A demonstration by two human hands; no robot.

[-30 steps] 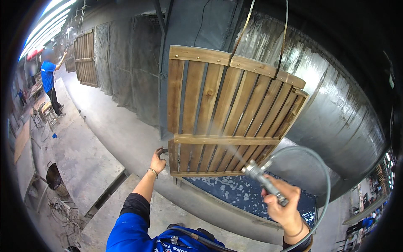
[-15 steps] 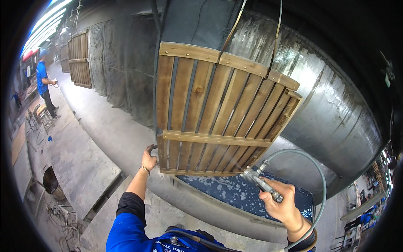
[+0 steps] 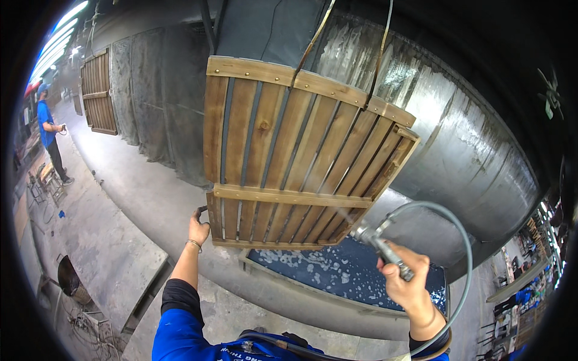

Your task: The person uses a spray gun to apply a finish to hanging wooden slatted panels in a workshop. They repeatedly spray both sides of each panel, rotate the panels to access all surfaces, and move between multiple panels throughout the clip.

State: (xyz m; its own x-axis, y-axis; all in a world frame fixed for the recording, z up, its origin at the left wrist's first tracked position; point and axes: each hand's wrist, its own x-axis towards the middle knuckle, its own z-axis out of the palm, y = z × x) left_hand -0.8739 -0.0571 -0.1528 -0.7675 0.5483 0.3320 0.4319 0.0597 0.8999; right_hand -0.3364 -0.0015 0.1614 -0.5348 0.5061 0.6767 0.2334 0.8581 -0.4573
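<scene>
A large slatted wooden panel (image 3: 295,162) is hung on straps before a curved metal wall (image 3: 457,150), above a dark foamy trough (image 3: 337,274), so both faces can be reached. Its lower left corner is gripped by the left hand (image 3: 198,230), steadying it. Right of that corner, a spray gun (image 3: 379,240) with grey hose (image 3: 463,265) is clasped in the right hand (image 3: 406,283), aimed at the lower slats.

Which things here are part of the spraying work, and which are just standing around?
In use:
- hanging wooden slat panel, steadied at its lower corner by the left hand
- spray gun in the right hand
- grey hose
- foamy trough below

Standing around:
- second slat panel
- bucket
</scene>
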